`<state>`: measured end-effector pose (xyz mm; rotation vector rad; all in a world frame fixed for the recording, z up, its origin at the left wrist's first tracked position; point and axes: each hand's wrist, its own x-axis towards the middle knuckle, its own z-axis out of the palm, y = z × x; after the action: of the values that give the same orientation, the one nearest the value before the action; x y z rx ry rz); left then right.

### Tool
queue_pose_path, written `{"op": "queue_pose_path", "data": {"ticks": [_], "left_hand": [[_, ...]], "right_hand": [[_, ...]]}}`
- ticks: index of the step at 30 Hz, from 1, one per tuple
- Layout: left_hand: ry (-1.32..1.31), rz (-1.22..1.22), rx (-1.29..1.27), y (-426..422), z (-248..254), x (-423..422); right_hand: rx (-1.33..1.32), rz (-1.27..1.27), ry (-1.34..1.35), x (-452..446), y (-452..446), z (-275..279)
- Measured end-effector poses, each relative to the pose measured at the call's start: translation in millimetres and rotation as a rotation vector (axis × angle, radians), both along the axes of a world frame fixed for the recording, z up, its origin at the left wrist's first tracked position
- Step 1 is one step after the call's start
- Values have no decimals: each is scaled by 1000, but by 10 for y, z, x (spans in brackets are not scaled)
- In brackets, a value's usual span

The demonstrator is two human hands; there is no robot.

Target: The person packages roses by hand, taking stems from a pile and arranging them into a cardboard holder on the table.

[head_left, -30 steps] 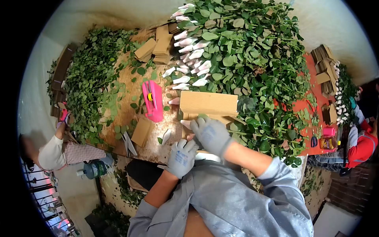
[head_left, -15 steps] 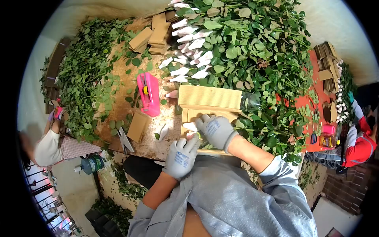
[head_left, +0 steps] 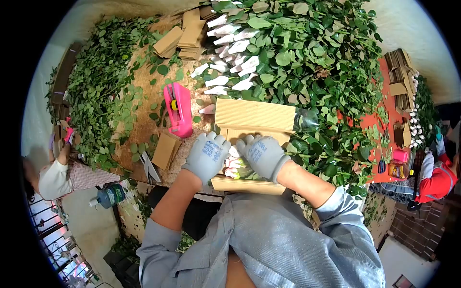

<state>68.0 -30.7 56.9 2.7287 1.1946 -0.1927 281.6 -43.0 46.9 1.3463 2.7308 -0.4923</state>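
A sheet of corrugated cardboard (head_left: 254, 114) stands folded in front of me, its near flap (head_left: 247, 185) close to my body. Pale pink and green rosebuds (head_left: 236, 169) lie between the flaps, their leafy stems running right. My left hand (head_left: 207, 154), in a grey glove, is closed at the cardboard's left side, just left of the buds. Over the middle of the bundle, my gloved right hand (head_left: 261, 154) is closed too, knuckles up. The fingertips of both hands are hidden, so what they grip does not show.
A pink tape dispenser (head_left: 178, 110) stands left of the cardboard. Near it are scissors (head_left: 150, 168) and cardboard pieces (head_left: 166, 151). Roses in white netting (head_left: 225, 36) and leafy stems (head_left: 312, 57) fill the back. Other people are at the left (head_left: 60, 173) and right (head_left: 437, 177).
My left hand has moved up and away from me, from the near edge to the cardboard's left side. More rosebuds and the near flap now show. My right hand has barely moved.
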Motion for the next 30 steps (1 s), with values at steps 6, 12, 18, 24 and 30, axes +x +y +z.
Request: {"op": "queue_pose_path", "data": {"ticks": [6, 12, 18, 24, 30], "left_hand": [[-8, -133, 106, 93, -82, -119], [34, -49, 58, 98, -84, -304], [426, 195, -56, 94, -40, -469], [-60, 191, -22, -53, 54, -173], [33, 209, -29, -14, -219, -277]], "right_hand": [[-61, -22, 55, 61, 84, -17], [-61, 9, 98, 43, 111, -77], [-36, 14, -11, -15, 78, -29], [-65, 31, -35, -45, 95, 35], [21, 23, 28, -7, 66, -53]]}}
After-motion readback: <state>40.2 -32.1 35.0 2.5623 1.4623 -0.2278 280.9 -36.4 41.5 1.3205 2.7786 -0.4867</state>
